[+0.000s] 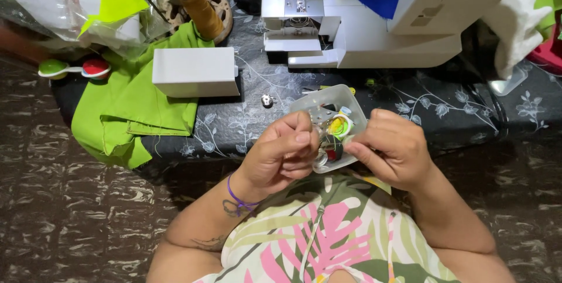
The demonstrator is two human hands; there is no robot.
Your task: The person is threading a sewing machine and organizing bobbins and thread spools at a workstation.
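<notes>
A small clear plastic box (328, 98) of thread bobbins sits at the near edge of the black flowered table (234, 125). Inside I see a yellow-green bobbin (339, 126) and other small spools. My left hand (281, 154) is curled just left of the box, its fingertips pinched together at the box's side. My right hand (389, 148) is closed at the box's right edge, fingers reaching in toward the bobbins. What the fingertips pinch is too small to make out. A loose metal bobbin (267, 101) lies on the table left of the box.
A white sewing machine (363, 19) stands at the back. Its detached white accessory case (196, 72) rests on lime-green fabric (134, 113) at left. A brown thread cone (202, 11), a plastic bag (70, 2) and a white cloth (515, 31) surround the work area.
</notes>
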